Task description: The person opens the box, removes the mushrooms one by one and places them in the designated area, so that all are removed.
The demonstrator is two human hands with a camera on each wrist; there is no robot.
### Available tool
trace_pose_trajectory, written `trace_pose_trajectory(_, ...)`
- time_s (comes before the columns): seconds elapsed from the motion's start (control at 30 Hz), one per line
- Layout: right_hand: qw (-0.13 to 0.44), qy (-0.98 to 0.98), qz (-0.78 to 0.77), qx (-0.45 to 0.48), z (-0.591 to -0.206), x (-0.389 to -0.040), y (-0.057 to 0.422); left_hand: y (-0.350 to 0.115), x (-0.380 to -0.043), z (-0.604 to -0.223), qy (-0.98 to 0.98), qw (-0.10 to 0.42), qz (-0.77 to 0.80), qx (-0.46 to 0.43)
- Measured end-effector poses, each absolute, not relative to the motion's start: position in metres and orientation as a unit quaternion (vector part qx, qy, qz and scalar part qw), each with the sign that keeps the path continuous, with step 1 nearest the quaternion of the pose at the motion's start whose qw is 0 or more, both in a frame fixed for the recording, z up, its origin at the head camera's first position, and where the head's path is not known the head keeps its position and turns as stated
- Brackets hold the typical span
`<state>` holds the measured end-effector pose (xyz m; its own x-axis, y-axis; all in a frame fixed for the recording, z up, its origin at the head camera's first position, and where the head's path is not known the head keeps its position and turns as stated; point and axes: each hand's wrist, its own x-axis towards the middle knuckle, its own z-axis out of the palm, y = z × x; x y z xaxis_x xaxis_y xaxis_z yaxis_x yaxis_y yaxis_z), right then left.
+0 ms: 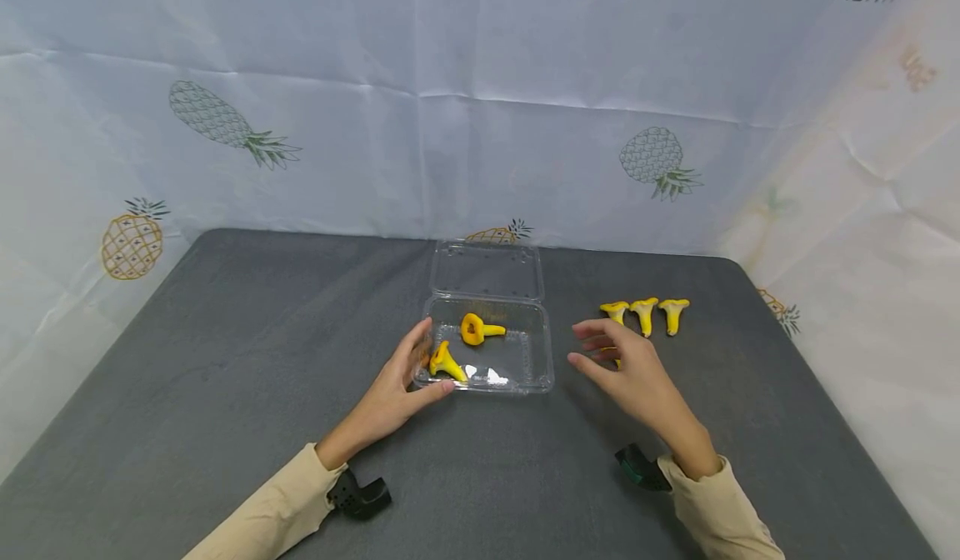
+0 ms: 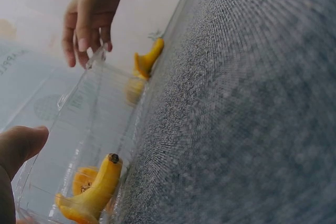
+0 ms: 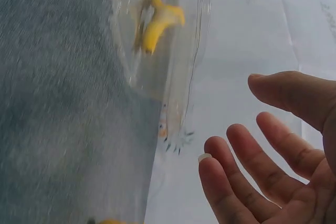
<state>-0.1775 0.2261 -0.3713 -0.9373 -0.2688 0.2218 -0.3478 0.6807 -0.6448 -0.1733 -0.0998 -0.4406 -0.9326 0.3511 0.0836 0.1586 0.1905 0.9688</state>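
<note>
A clear plastic clamshell box (image 1: pixel 517 381) lies on the table with its lid (image 1: pixel 487 270) tipped back. My left hand (image 1: pixel 393 389) grips its near left corner, thumb along the front rim and fingers at the left wall. Inside are two yellow chanterelle mushrooms: one (image 1: pixel 446 362) in the near left corner, another (image 1: pixel 480 329) behind it. To the box's right, my right hand (image 1: pixel 633 372) hovers with spread, slightly bent fingers and nothing between them, as the right wrist view also shows. It partly covers a yellow piece under its fingers.
Three more chanterelles stand in a row beyond my right hand, the rightmost mushroom (image 1: pixel 673 314) fully visible. A grey cloth covers the table (image 1: pixel 247 360). Behind and at the sides hangs a white curtain (image 1: pixel 337 177) printed with pineapples.
</note>
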Motion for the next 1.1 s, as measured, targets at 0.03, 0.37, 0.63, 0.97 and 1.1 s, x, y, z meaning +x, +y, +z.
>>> trace_pose_trajectory(0.03,0.056,-0.913,0.365,0.174,-0.371,-0.177,0.223,-0.1,-0.173,-0.441,0.768,0.078,0.614,0.165)
trace_pose_trajectory(0.37,0.019,-0.906,0.369,0.206,-0.373,-0.181,0.194,-0.099,-0.173,-0.44,0.767,0.079,0.615,0.165)
trace_pose_trajectory(0.63,-0.002,-0.897,0.376,0.23,-0.376,-0.187,0.169,-0.1,-0.173,-0.44,0.768,0.079,0.614,0.162)
trace_pose_trajectory(0.97,-0.032,-0.894,0.373,0.246,-0.377,-0.193,0.149,-0.1,-0.173,-0.44,0.766,0.082,0.617,0.161)
trace_pose_trajectory(1.1,-0.041,-0.893,0.371,0.252,-0.377,-0.195,0.144,-0.1,-0.173,-0.44,0.766,0.082,0.616,0.164)
